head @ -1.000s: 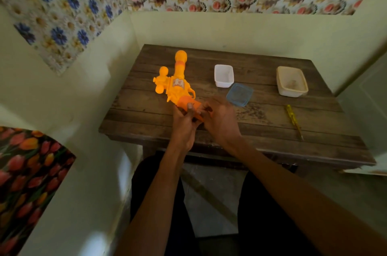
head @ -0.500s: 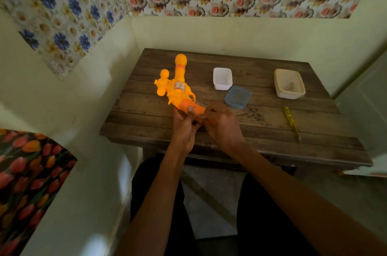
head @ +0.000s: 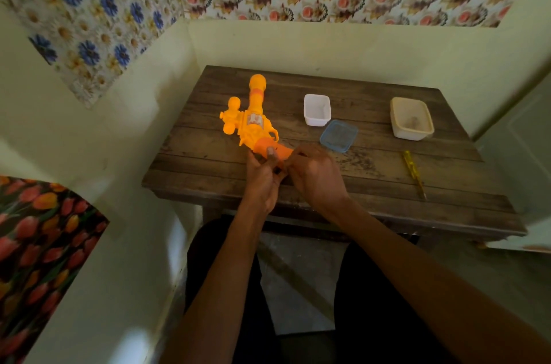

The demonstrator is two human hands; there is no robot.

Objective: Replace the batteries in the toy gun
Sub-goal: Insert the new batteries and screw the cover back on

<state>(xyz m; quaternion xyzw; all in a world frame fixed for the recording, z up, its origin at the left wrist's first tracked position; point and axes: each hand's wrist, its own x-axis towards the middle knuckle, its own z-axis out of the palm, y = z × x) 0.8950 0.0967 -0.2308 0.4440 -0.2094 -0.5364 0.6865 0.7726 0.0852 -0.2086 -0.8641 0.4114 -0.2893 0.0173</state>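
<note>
An orange toy gun (head: 252, 122) lies on the wooden table (head: 372, 173), barrel pointing away from me, handle toward me. My left hand (head: 262, 182) grips the darker orange handle, thumb pressed on top of it. My right hand (head: 316, 176) meets it from the right, fingers curled at the handle's end, where a small dark part shows between the hands. I cannot tell whether that part is a battery. A yellow screwdriver (head: 413, 173) lies at the right of the table.
A small white tub (head: 317, 110) and a blue-rimmed clear lid (head: 339, 136) sit mid-table. A cream tub (head: 411, 122) stands at the back right. Walls close in the table at the left and the back. My legs are under its front edge.
Both hands stay on the gun's handle. The fingers have shifted slightly at its end, and the view has drifted a little.
</note>
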